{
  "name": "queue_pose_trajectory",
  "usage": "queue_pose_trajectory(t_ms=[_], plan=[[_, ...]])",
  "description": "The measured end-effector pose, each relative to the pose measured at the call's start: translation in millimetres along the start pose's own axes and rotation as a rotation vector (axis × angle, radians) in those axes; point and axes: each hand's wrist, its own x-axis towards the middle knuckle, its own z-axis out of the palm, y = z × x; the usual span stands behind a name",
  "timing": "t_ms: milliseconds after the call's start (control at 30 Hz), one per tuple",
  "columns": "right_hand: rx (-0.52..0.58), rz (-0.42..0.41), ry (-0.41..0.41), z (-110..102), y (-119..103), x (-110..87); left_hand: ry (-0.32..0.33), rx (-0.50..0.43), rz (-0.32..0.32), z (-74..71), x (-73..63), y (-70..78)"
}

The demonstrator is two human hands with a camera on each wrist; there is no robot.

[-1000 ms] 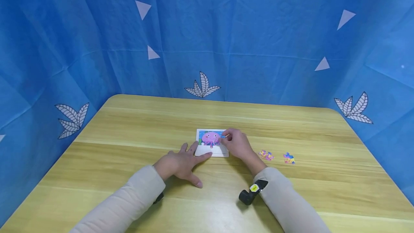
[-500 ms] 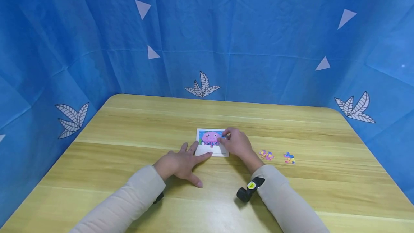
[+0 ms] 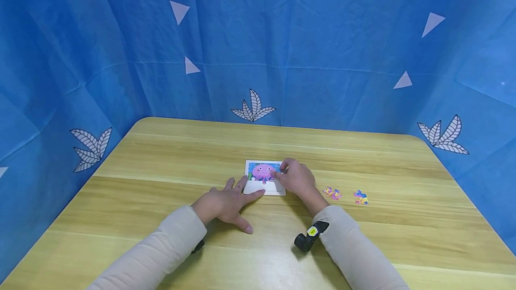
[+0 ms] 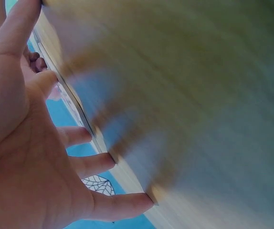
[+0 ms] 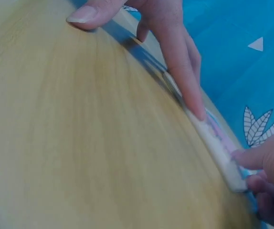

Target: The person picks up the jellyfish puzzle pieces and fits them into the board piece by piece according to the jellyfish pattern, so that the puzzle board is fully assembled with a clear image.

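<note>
Currently, the white puzzle board (image 3: 273, 187) lies flat on the wooden surface (image 3: 181, 147), a little below the centre of the head frame, a pink sea-creature picture (image 3: 262, 171) filling its upper part. It looks light, thin and stiff, so it probably slides easily; its edges seem the best hold. Right of centre lie small loose pieces (image 3: 332, 193) and, further right, a blue-and-yellow cluster (image 3: 360, 197), likely light card that could bend and best pinched by the rims. The left hand (image 3: 227, 205) has its grip spread, touching the board's lower left and holding nothing. The right hand (image 3: 299, 178) has its grip curled at the board's right edge; whether it pinches a piece I cannot tell, since the fingers hide that corner. Both wrist views show the board nearly edge-on, and the right one cuts off the right hand.
</note>
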Motion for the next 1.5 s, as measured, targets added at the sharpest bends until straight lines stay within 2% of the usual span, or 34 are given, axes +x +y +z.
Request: queue_pose_trajectory(t_ms=[267,500,767,967,1200,1500], plan=[[-0.002,-0.022,0.011,-0.4,0.7,0.1,0.002,-0.001,-0.003,-2.4,-0.2,-0.9],[0.115,-0.037,0.051,-7.9,10.5,-4.2,0.002,-0.014,-0.003,-0.7,-0.6,-0.6],[0.176,-0.098,-0.003,-28.4,34.7,-4.3,0.007,-0.022,0.001,-1.3,-3.2,-0.3],[0.148,-0.148,-0.019,-40.7,52.9,-12.8,0.000,-0.030,0.006,-0.9,-2.8,0.0],[0.078,-0.201,-0.074,-49.0,68.9,-23.9,0.002,-0.019,0.008,0.1,-0.9,-0.8],[0.031,-0.188,-0.095,-49.7,72.1,-31.9,0.000,-0.022,0.002,-0.5,-2.7,0.2]])
